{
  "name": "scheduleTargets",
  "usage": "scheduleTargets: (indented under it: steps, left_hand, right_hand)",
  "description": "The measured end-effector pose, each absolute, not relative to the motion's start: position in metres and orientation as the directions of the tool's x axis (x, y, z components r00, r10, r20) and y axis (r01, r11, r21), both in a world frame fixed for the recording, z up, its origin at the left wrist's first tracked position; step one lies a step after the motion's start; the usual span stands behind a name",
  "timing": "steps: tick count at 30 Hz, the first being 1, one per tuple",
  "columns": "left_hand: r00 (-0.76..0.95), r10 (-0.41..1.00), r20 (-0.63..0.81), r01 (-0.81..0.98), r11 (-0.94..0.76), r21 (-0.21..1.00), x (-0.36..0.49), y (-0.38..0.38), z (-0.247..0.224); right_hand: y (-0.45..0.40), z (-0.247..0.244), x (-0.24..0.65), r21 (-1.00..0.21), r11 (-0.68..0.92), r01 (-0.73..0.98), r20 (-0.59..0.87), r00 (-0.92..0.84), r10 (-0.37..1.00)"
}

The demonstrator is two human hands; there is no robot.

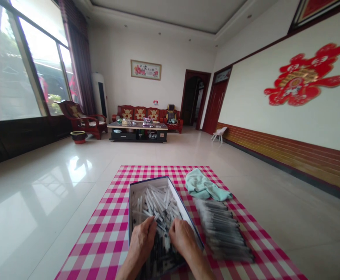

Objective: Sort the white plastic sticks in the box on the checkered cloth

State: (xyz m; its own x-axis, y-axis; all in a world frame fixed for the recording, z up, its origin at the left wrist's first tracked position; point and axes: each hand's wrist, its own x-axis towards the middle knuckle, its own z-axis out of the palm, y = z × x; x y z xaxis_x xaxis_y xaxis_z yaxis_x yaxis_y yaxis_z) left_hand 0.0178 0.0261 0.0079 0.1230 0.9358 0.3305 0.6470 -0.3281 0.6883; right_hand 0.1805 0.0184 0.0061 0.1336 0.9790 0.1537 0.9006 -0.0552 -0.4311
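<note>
Now we pinch a pale tube (156,216) between the left hand's (143,234) thumb and forefinger, its long axis slanting from near left to far right, the visible end just past the fingertips, over the box (176,195). Our right hand (183,234) curls; its grip we cannot tell.

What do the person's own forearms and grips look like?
The left grip and right grip are bare human hands, with no gloves. The left forearm and right forearm show no sleeve, watch or bracelet within view. Whether any ring is worn, I cannot tell.
</note>
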Motion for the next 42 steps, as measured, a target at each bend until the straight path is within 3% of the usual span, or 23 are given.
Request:
scheduleTargets:
  steps: [7,11,13,25,36,42]
  left_hand:
    - [0.102,0.941,0.322,0.635,-0.311,0.707,0.017,0.027,0.006]
    - [0.094,0.95,0.299,0.614,-0.292,0.733,0.017,0.028,0.006]
    - [0.091,0.953,0.289,0.607,-0.283,0.743,0.017,0.029,0.004]
    - [0.087,0.942,0.325,0.584,-0.312,0.749,0.016,0.034,-0.008]
    - [0.227,0.864,0.449,0.643,-0.479,0.598,0.017,0.034,-0.016]
    - [0.304,0.832,0.464,0.625,-0.541,0.563,0.021,0.028,-0.025]
  right_hand:
    - [0.019,0.028,0.186,-0.662,0.067,0.746,0.287,0.17,0.943]
    - [0.02,0.03,0.191,-0.911,0.144,0.386,0.256,0.259,0.931]
    - [0.021,0.028,0.194,-0.962,0.17,0.212,0.227,0.283,0.932]
    - [0.025,0.016,0.203,-0.967,0.246,-0.061,0.215,0.319,0.923]
    - [0.024,0.017,0.201,-0.962,0.251,-0.108,0.219,0.248,0.944]
    - [0.026,0.02,0.201,-0.967,0.251,-0.037,0.22,0.369,0.903]
